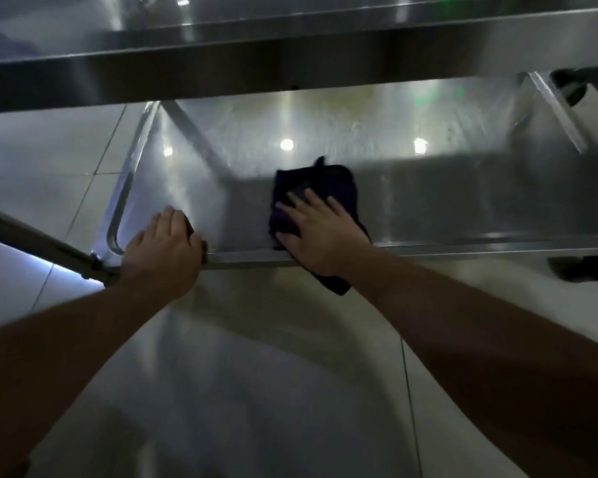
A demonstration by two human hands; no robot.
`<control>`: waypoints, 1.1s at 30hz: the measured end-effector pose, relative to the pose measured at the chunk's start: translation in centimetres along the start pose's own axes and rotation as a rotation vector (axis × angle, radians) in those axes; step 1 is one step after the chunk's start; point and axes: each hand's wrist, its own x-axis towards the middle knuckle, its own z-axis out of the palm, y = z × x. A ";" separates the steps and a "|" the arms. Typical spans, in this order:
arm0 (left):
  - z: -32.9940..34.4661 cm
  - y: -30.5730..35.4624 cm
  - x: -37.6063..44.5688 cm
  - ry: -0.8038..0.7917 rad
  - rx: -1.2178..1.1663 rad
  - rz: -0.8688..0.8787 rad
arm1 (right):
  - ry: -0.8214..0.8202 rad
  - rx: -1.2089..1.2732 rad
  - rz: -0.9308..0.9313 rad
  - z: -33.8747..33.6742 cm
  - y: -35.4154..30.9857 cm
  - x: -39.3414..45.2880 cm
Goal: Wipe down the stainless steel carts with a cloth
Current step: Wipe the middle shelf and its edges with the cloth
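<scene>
**Wiping the lower shelf of a steel cart**

Head view, looking down past both forearms. A stainless steel cart (428, 201) fills the upper half of the frame. Its top shelf (290, 63) runs across as a dark band, and beneath it lies the lower shelf (463, 208), a shallow tray with a raised rim, its long axis running left to right. Ceiling lights reflect on the metal as bright spots. Pale tiled floor (49, 160) shows to the left and below.

The right hand (320, 232) lies flat on a dark cloth (328, 182), fingers spread and straight, pressing it onto the lower shelf just inside the near rim. The cloth sits near the middle of the shelf's length; one corner hangs over the near edge below the wrist.

The left hand (164, 246) grips the near rim close to the shelf's left corner, fingers curled over the edge, seemingly steadying the cart. It is apart from the cloth.

Most of the unwiped stretch appears to lie to the right of the cloth, along the shelf's long axis, with a shorter stretch to the left. The right hand, already on the cloth, is the one placed to sweep it either way.

A caster wheel (568, 86) shows at upper right.
</scene>
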 end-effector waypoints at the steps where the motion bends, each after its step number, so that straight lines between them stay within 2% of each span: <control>1: -0.1 0.0 -0.1 0.022 0.020 0.009 | -0.045 0.007 -0.063 0.0 0.2 -0.2; 4: -0.4 0.5 -0.6 0.090 0.106 0.048 | -0.056 0.019 -0.095 -0.8 3.6 -1.6; 7: -0.5 2.4 -0.4 0.068 0.165 0.088 | 0.009 0.008 0.015 -1.6 8.7 -4.0; 13: 0.6 12.8 -0.1 0.192 -0.136 0.310 | 0.153 0.038 0.392 -4.7 19.5 -9.0; 18: 2.1 21.1 -0.5 0.136 -0.254 0.420 | 0.250 0.096 0.782 -5.6 24.5 -11.7; 20: 2.6 23.9 -0.5 0.094 -0.259 0.466 | 0.242 0.098 0.775 -5.5 24.6 -11.7; 21: 2.9 25.0 -0.5 0.079 -0.264 0.485 | 0.220 0.076 0.710 -5.5 24.7 -11.7; 23: 3.3 26.4 -0.8 0.066 -0.253 0.513 | 0.133 0.011 0.472 -6.2 25.8 -12.4; 25: 3.7 26.8 -1.4 0.142 -0.207 0.534 | 0.031 -0.036 0.263 -7.4 27.9 -13.5; 26: 3.9 26.7 -1.7 0.187 -0.195 0.538 | 0.007 -0.055 0.219 -7.7 29.0 -13.8; 28: 4.0 26.7 -1.7 0.212 -0.185 0.553 | 0.056 -0.065 0.259 -8.1 31.0 -14.1; 31: 4.0 26.8 -1.8 0.229 -0.162 0.565 | 0.192 -0.059 0.471 -8.7 33.4 -13.6; 33: 4.0 27.0 -1.5 0.198 -0.149 0.561 | 0.205 -0.089 0.592 -9.4 35.0 -13.0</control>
